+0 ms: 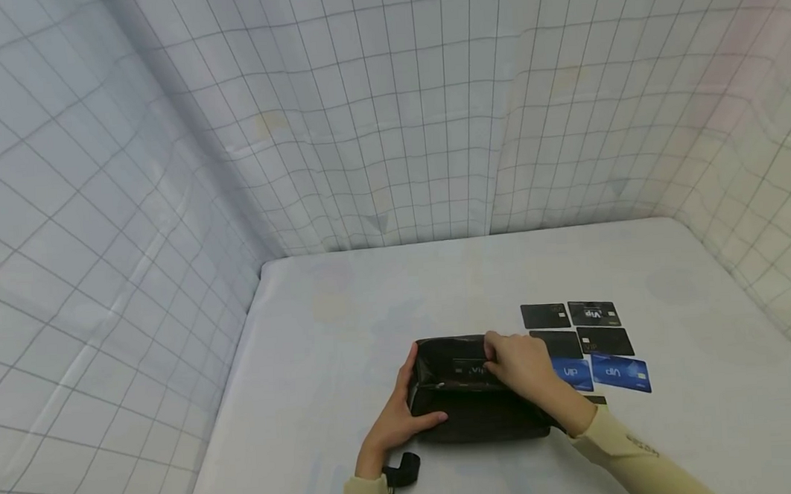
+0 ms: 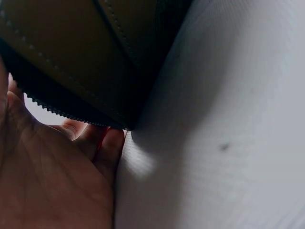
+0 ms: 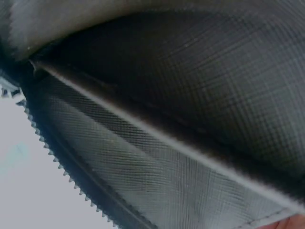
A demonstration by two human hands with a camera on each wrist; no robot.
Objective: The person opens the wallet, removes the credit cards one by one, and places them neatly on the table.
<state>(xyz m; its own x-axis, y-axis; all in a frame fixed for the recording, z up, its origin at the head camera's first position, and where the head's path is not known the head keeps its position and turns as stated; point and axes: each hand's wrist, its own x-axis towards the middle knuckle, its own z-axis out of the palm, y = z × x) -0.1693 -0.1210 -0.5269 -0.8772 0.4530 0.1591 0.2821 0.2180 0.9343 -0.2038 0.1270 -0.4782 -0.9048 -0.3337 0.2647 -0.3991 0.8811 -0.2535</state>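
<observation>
A black zip wallet [image 1: 485,421] lies unfolded on the white table. My left hand [image 1: 394,426] grips its left end, thumb over the near part and fingers along the far left edge; the left wrist view shows those fingers against the toothed zip [image 2: 62,113]. Inside the wallet's far half lies a black card [image 1: 467,370] with "Vip" lettering. My right hand [image 1: 525,363] has thumb and forefinger curled in a pinch at the card's right end, covering that end. The right wrist view shows the wallet's dark divider [image 3: 181,143].
Right of the wallet lie several cards in rows: black ones, such as the black card [image 1: 545,316], and blue ones, such as the blue card [image 1: 620,372]. The right forearm partly covers some. White gridded curtains [image 1: 389,128] surround the table [image 1: 326,333].
</observation>
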